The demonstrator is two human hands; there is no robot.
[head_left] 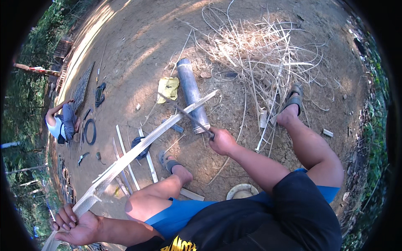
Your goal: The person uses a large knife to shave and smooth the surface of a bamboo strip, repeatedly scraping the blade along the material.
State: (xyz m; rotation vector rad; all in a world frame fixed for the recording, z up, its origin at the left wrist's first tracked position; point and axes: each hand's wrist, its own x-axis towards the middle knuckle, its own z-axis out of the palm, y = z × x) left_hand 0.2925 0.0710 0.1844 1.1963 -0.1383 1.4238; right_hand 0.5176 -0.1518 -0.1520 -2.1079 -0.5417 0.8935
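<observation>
Near the lower left, my left hand (79, 226) is closed round one end of a long pale split-bamboo strip (144, 144). The strip slants up to the far right, and a splinter stands off it near my hand. My right hand (222, 141) grips the handle of a long, thin dark knife (190, 117). Its blade points to the upper left and crosses the strip near the far end; I cannot tell whether they touch. Beneath both lies a thick grey cylinder (190, 85) on the ground, partly covered by the strip and the knife.
A heap of thin pale shavings (259, 50) spreads at the far right. A yellow bag (168, 88), a dark bag (140, 147) and several strips (127, 157) lie to the left. A round container (242, 191) sits by my legs. Another person (63, 123) sits far left.
</observation>
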